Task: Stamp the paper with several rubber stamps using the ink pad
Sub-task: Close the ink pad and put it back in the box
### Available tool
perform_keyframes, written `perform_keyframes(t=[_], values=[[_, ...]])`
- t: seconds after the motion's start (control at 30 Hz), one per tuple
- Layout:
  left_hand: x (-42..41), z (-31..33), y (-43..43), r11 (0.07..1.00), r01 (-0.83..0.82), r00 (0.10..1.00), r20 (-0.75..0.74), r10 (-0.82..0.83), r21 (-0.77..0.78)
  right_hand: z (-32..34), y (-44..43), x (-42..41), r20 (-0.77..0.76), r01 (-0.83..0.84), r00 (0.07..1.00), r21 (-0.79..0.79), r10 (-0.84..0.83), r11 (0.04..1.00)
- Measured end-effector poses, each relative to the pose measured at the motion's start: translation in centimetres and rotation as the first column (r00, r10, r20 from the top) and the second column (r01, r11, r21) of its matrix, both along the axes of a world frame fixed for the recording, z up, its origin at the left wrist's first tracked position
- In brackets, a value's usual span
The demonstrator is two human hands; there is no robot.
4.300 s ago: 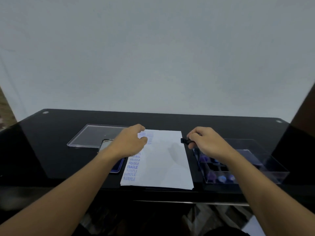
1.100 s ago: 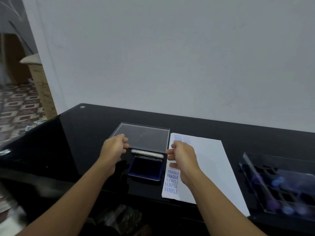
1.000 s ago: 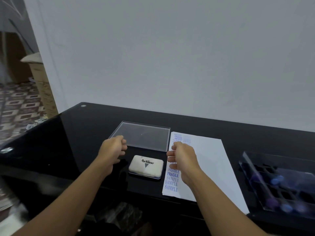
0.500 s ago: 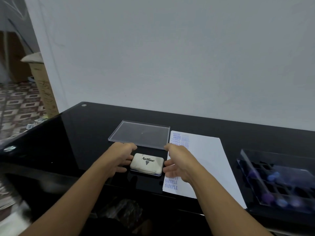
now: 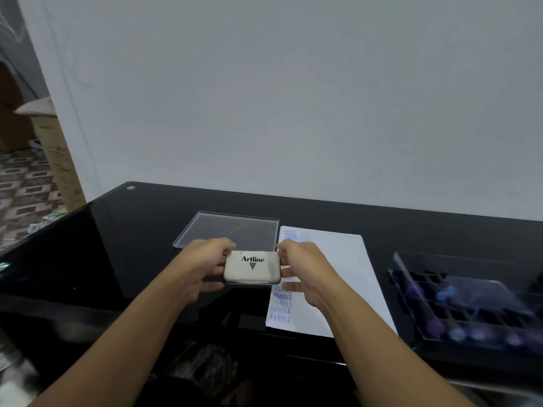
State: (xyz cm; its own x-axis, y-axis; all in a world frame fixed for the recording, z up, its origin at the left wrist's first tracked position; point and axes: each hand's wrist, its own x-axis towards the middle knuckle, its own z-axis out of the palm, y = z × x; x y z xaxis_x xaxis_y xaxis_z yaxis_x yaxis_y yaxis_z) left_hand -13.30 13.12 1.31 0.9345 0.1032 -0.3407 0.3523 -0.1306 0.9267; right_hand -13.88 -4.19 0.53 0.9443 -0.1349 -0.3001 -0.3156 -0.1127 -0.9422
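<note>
The closed white Artline ink pad (image 5: 252, 268) is held between both hands just above the black table. My left hand (image 5: 205, 268) grips its left end and my right hand (image 5: 305, 271) grips its right end. To the right lies the white paper (image 5: 332, 277) with blue stamp marks reading AMENDED, FRAGILE and SAMPLE down its left edge; my right hand covers the middle marks. A clear box of rubber stamps (image 5: 470, 301) with blue and purple handles stands at the far right.
A clear flat lid (image 5: 232, 230) lies on the black glass table (image 5: 117, 245) behind the ink pad. Left of the table stand a cardboard box (image 5: 55, 160) and a patterned floor. A grey wall rises right behind the table.
The ink pad's lid went from open to closed. Both hands then moved in, took the pad by its ends and lifted it slightly.
</note>
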Motion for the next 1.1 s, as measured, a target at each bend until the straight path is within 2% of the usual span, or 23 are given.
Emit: perform_keyframes(t=[0.17,0.33,0.7,0.97,1.1], values=[[-0.8,1.2,-3.8,0.998,0.061,0.994,0.086,-0.063,0.027,0.6,-3.3,-1.0,0.059,0.062,0.997,-0.050,-0.059,0.997],[-1.6,0.9,-9.0,0.984,0.168,0.981,0.091,-0.172,0.053,0.4,-8.5,-2.7,0.108,0.131,0.987,-0.125,-0.117,0.983],[-4.5,2.2,-21.6,0.938,0.346,0.929,0.145,-0.340,-0.017,1.6,-22.3,-7.1,0.196,0.287,0.951,-0.279,-0.239,0.916],[-5.5,3.1,-30.5,0.882,0.466,0.879,0.153,-0.451,-0.077,2.6,-30.8,-9.2,0.244,0.439,0.894,-0.324,-0.375,0.838],[-5.0,2.9,-34.1,0.881,0.467,0.879,0.152,-0.452,-0.076,3.1,-33.6,-8.9,0.247,0.496,0.866,-0.323,-0.434,0.806]])
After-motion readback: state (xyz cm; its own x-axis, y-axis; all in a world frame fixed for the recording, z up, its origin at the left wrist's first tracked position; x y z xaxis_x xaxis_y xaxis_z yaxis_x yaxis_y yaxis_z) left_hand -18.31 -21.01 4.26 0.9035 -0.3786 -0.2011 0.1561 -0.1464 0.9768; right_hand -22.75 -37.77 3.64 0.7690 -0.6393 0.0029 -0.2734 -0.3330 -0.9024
